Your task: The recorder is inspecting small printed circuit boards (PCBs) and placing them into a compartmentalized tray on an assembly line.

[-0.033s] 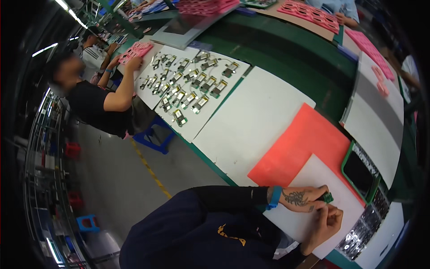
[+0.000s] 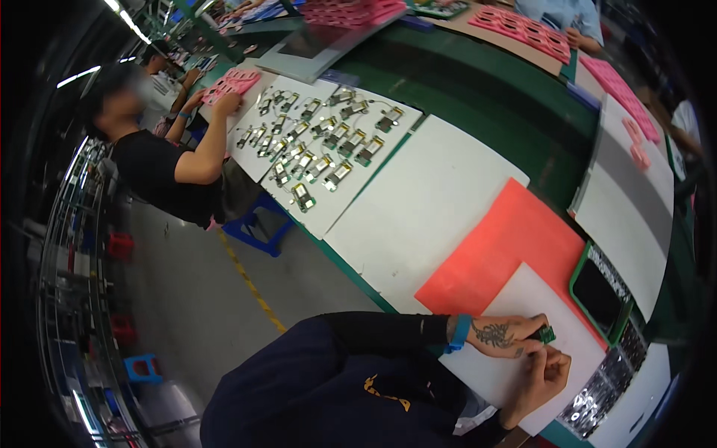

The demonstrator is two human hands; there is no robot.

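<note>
the left hand (image 2: 502, 334) grasps a small green circuit board (image 2: 547, 334), pinching it between thumb and fingers, with the board's green end sticking out past the fingertips. the right hand (image 2: 547, 378) is curled, its thumb and forefinger drawn together close to the left thumb, just below the board; whether those fingertips grip anything, i cannot tell. the board is up in the hands, above a white sheet (image 2: 489, 373) that overlaps a red-orange sheet (image 2: 478, 257).

little differs from the earlier frame. the whole scene sits slightly lower and further right in the view, as if the head has turned a touch. both hands keep nearly the same pose, and the board remains in the left hand's grasp. the co-worker in black (image 2: 160, 175) has a hand at a pink tray (image 2: 230, 86), much as before.

as for containers, the pink tray has rows of openings, and what fills them is too small to tell. another pink tray (image 2: 520, 33), at the far side, shows dark rounds in its openings. right of the hands, a green-rimmed tray (image 2: 597, 287) has a black inside, and beside it a silvery tray (image 2: 597, 399) shows shiny, glinting contents, too blurred to name.
</note>
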